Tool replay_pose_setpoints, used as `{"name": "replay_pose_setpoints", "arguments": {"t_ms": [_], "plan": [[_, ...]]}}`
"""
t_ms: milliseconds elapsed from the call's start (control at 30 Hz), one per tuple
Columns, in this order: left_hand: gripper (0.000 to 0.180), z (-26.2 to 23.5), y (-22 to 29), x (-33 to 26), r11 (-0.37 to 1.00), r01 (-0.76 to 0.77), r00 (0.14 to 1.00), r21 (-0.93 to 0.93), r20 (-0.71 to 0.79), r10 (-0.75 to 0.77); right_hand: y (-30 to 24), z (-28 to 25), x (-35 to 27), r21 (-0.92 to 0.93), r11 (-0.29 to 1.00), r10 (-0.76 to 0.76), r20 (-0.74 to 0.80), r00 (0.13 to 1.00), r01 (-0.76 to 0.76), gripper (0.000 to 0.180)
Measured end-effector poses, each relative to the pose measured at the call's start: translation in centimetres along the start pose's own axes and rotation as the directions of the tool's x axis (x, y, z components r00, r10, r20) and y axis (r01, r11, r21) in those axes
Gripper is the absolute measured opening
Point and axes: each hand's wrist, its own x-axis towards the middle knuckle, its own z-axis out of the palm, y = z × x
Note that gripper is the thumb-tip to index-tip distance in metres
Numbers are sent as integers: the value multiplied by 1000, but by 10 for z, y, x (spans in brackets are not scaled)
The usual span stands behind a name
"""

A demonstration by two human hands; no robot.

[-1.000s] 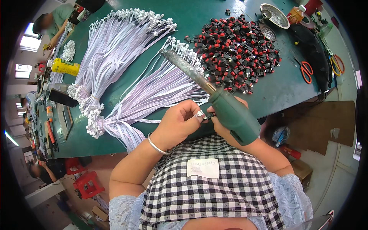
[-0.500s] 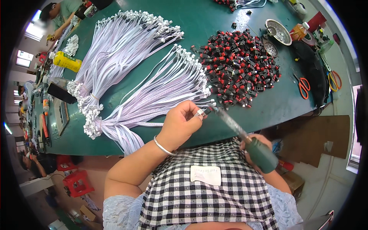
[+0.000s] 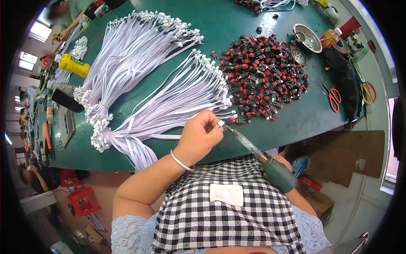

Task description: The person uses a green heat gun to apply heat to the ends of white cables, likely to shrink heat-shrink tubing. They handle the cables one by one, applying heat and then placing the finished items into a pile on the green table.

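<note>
My left hand (image 3: 201, 134) is closed, pinching a small white connector (image 3: 220, 124) between thumb and forefinger above the table's near edge. My right hand (image 3: 283, 161) wraps round the green handle of a soldering iron (image 3: 250, 147), and the handle hides most of its fingers. The iron's metal barrel slants up to the left, its thin tip at the connector. Whether they touch is too small to tell. Just beyond my left hand fans a bundle of white ribbon cables (image 3: 169, 111) with white connector ends. Right of it lies a heap of black-and-red switch-like parts (image 3: 264, 76).
A second cable bundle (image 3: 127, 59) lies farther left on the green table (image 3: 296, 120). Orange-handled scissors (image 3: 334, 100), a metal bowl (image 3: 307, 37) and a black curved object (image 3: 344, 84) are at the right. A yellow bottle (image 3: 74, 65) stands at the left. Another person (image 3: 69, 17) sits far left.
The soldering iron has swung left and its tip has come to the connector in my left hand. A dark piece visible beside the connector before no longer shows clearly. My left hand stays nearly in place.
</note>
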Motion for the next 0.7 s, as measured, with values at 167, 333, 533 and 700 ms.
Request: {"name": "replay_pose_setpoints", "arguments": {"t_ms": [167, 333, 533, 700], "plan": [[5, 0, -1, 2, 999, 29, 999, 32, -14, -29, 0, -3, 2, -165, 973, 191, 186, 964, -161, 15], [6, 0, 0, 3, 999, 30, 1000, 15, 2, -30, 15, 1, -3, 271, 944, 154, 138, 978, -186, 24], [5, 0, 5, -3, 997, 33, 996, -63, 85, -28, -37, 7, 39, 804, 594, 191, -105, 976, -30, 28], [7, -2, 10, -13, 997, 75, 980, -6, 187, -72, -67, 31, 85, 607, 765, 242, 39, 969, -215, 30]]}}
